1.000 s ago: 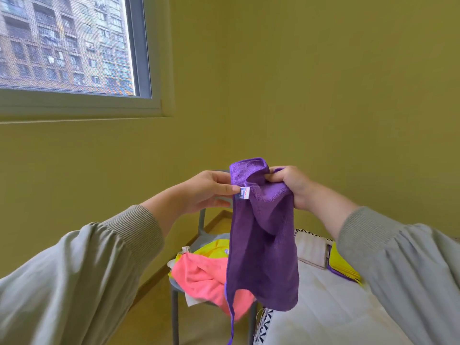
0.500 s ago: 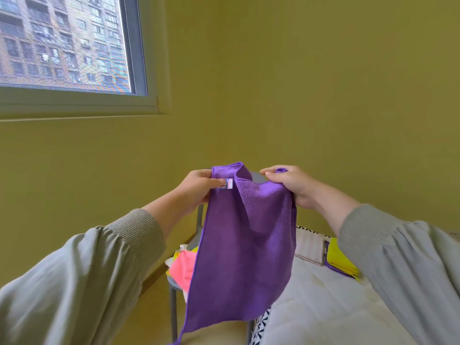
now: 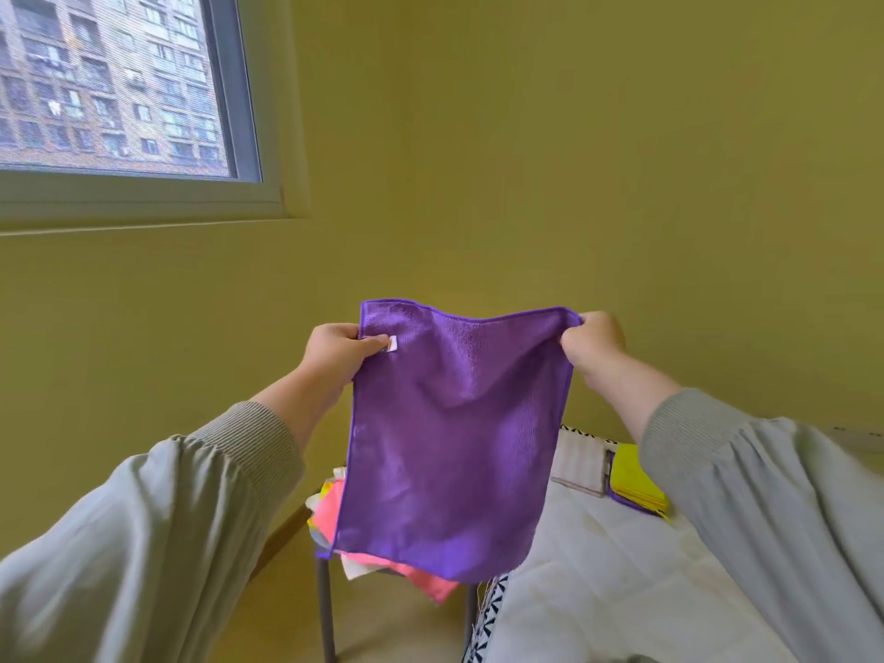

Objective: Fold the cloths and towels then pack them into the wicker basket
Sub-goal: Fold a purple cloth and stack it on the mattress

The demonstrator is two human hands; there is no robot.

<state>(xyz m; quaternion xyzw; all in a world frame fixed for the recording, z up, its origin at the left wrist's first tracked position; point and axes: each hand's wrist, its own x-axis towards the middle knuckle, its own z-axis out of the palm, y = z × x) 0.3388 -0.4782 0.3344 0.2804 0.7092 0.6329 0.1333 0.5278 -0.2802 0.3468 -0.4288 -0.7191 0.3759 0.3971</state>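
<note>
A purple microfibre cloth (image 3: 454,437) hangs spread flat in the air in front of me. My left hand (image 3: 337,349) pinches its top left corner beside a small white label. My right hand (image 3: 591,339) pinches the top right corner. Behind the cloth, a pile of unfolded cloths (image 3: 330,507) in pink, yellow and white lies on a chair, mostly hidden. Folded yellow and purple cloths (image 3: 636,480) lie stacked on the bed to the right, next to a folded striped towel (image 3: 581,466). No wicker basket is in view.
The white bed (image 3: 612,567) with a black-and-white patterned edge fills the lower right. A chair on grey metal legs (image 3: 325,610) stands left of it on a tan floor. Yellow walls close in behind, with a window (image 3: 110,83) at the upper left.
My hands have drawn apart, and the purple cloth has gone from bunched and hanging narrow to spread flat at full width between them.
</note>
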